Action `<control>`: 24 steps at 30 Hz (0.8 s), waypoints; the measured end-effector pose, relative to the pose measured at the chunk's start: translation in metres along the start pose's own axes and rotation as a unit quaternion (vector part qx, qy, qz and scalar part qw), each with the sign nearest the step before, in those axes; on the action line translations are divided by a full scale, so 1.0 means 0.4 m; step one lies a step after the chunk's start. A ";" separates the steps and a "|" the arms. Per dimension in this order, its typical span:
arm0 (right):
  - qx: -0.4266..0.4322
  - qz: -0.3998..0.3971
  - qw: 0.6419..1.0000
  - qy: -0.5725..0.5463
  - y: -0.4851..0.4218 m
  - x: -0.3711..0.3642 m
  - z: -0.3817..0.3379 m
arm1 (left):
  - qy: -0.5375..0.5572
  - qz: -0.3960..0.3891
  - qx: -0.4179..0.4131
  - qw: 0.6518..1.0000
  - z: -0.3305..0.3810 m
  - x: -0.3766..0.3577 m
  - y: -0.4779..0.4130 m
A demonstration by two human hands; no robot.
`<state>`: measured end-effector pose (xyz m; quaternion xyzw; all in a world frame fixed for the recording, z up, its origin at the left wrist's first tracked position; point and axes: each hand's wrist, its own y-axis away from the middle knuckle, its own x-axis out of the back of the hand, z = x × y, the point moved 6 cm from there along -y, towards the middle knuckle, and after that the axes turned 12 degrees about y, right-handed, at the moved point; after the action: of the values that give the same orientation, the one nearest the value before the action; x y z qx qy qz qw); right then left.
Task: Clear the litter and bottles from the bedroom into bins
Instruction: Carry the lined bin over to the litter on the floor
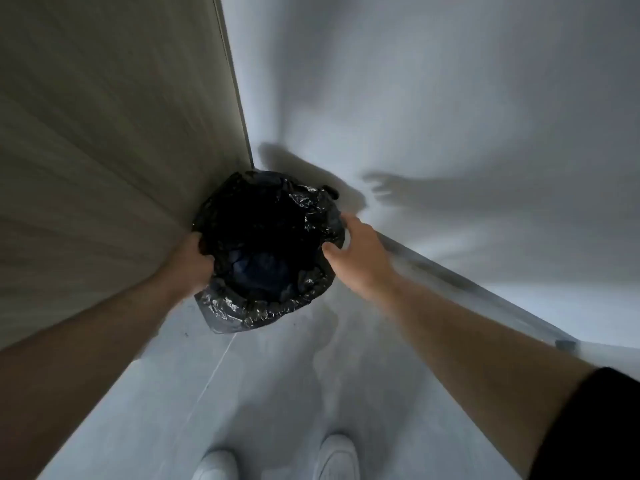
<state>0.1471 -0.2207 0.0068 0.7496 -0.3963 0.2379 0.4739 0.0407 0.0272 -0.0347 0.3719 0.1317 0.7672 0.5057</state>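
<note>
A round bin lined with a crinkled black plastic bag (311, 216) stands on the floor in a corner, straight ahead of me. Its inside is dark; a bluish shape lies at the bottom, too dim to identify. My left hand (192, 261) grips the bag's rim on the left side, fingers curled around the plastic. My right hand (360, 254) is at the rim on the right, thumb pressed against the bag edge and fingers spread over its outer side. Whether the right hand pinches the plastic is unclear.
A beige wood-grain panel (104, 150) rises on the left, touching the bin. A white wall (450, 116) stands behind and to the right, with a grey skirting (467, 285) along its base. Pale floor tiles (277, 393) lie below, and my two white shoes (336, 459) are at the bottom.
</note>
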 end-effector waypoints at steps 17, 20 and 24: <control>-0.060 0.069 0.992 -0.083 0.000 0.025 0.053 | 0.195 0.012 0.035 0.980 0.078 0.020 0.027; -0.072 0.103 0.989 -0.073 0.060 0.123 0.036 | 0.215 0.002 0.025 0.976 0.185 0.050 0.090; -0.079 0.139 0.981 -0.111 0.181 0.285 -0.017 | 0.228 -0.009 0.011 0.973 0.324 0.114 0.203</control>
<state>0.1532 -0.2737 0.1311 0.6690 -0.5647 0.1843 0.4468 0.0672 0.0078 0.1217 0.1913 0.2558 0.8255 0.4652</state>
